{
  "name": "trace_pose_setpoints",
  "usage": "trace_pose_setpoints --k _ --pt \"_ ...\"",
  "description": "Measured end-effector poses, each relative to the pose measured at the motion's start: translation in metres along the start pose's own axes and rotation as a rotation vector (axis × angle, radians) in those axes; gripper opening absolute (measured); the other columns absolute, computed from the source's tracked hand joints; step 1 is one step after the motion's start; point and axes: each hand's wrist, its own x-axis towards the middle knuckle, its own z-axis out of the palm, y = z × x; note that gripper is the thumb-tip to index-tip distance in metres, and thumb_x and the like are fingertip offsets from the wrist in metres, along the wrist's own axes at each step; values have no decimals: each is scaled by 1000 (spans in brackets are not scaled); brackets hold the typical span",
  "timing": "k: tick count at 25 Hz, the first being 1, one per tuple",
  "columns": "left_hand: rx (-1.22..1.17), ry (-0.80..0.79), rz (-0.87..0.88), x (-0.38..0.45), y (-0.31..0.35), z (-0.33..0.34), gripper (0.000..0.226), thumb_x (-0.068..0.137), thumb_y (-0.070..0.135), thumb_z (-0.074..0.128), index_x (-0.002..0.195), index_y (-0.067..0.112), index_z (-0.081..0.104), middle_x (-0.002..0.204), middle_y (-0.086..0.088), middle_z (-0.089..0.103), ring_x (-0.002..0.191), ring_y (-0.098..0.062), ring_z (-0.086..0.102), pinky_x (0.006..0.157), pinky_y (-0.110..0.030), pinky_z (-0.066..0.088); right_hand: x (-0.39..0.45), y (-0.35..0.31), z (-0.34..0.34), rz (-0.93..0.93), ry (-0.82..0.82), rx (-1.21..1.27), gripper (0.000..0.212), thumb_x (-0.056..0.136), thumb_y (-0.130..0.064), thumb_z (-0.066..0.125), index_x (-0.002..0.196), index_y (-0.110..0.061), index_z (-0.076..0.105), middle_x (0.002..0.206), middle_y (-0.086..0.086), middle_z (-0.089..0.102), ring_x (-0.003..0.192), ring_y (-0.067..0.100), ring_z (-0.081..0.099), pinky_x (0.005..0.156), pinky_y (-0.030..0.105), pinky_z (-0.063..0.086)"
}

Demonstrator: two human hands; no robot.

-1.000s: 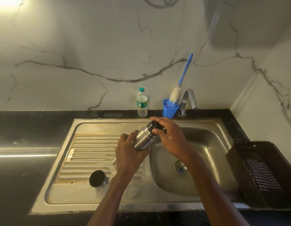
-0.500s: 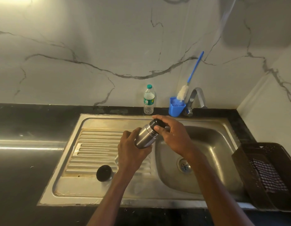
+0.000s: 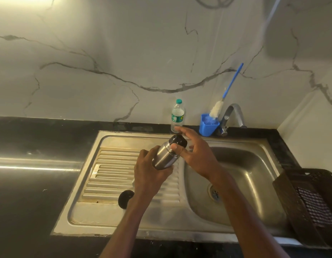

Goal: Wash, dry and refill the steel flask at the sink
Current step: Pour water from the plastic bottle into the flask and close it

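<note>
The stainless steel sink (image 3: 258, 146) fills the middle of our view, set into a black counter (image 3: 31, 183), with its ribbed drainboard (image 3: 113, 164) on the left and the basin on the right. A dark plastic basket (image 3: 284, 192) sits at the near right with a checked cloth (image 3: 316, 207) inside, likely kept there for the drying step. The tap (image 3: 234, 112) stands at the far edge above the basin, with no water visible at its spout.

We hold the steel flask (image 3: 164, 155) tilted over the line between drainboard and basin, black top pointing far and right, so any spill would land in the sink. Our left hand (image 3: 148, 174) wraps its fingers round the lower body to steady it. Our right hand (image 3: 197, 155) has its thumb against the flask's neck just below the black inner stopper (image 3: 178, 141), while its fingers spread loosely beyond the top and grasp nothing; we judge it is between turns on that stopper.

Far behind stand a small plastic water bottle (image 3: 177, 116), probably for refilling, and a blue holder (image 3: 208, 125) with a blue-handled bottle brush (image 3: 216, 109) leaning in it. A black cap (image 3: 125, 199) rests on the near drainboard, partly hidden by our left forearm.
</note>
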Motion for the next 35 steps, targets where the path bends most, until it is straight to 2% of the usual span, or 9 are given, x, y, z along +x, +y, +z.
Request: trace_pose_setpoints --k 2,5,12,17,20,24,27,33,35 --pt "-13 1 -16 3 -4 -7 77 61 43 89 132 30 63 103 6 56 85 -17 61 71 -39 59 4 -4 8 -29 -15 33 45 97 -18 70 139 -31 61 135 -14 62 122 -1 56 101 25 50" --pt "-23 4 -8 6 -11 -19 77 60 45 86 132 29 64 103 5 56 84 -17 61 71 -38 58 11 -14 23 2 115 -53 39 94 -25 74 132 -24 65 124 -8 68 113 5 61 96 25 52" --pt "-79 -3 9 12 -38 -51 77 63 36 96 133 25 65 102 7 57 87 -10 61 70 -24 50 19 -27 53 -148 -77 13 43 94 1 65 130 -23 67 129 -9 65 120 2 59 98 12 47" --pt "-15 38 21 17 -52 -70 75 65 34 93 133 26 62 105 3 54 90 -21 59 75 -42 57 27 -40 107 -109 191 -216 27 98 -32 68 122 -20 67 111 2 58 104 19 59 94 37 56" --pt "34 38 43 14 -65 -78 76 66 35 93 134 30 58 109 4 52 94 -22 59 79 -51 58 28 -47 117 38 216 -200 42 93 -56 66 116 -21 68 109 2 59 100 18 62 90 37 58" --pt "-18 8 -35 13 -81 -93 82 66 36 96 138 27 58 113 4 52 98 -21 61 79 -46 62 24 -52 112 3 -62 -12 40 94 -32 74 132 -23 65 127 -1 64 118 13 61 102 32 54" --pt "-48 -3 -43 8 -87 -100 81 67 37 95 137 31 56 112 6 51 99 -19 61 80 -45 62 16 -53 124 -17 -13 32 44 92 -15 76 134 -23 64 128 -4 68 119 10 61 99 23 51" --pt "14 28 -82 -3 -93 -112 82 69 37 96 140 28 57 117 2 54 101 -21 61 85 -46 61 12 -58 161 -35 258 -165 37 88 -46 77 118 -24 72 109 -7 74 100 12 66 90 27 55" --pt "-5 43 -99 -7 -95 -117 82 68 35 97 140 24 59 117 0 56 100 -21 62 85 -44 61 13 -57 164 -24 191 -94 42 90 -53 73 122 -27 69 109 -9 73 100 9 66 89 25 54"
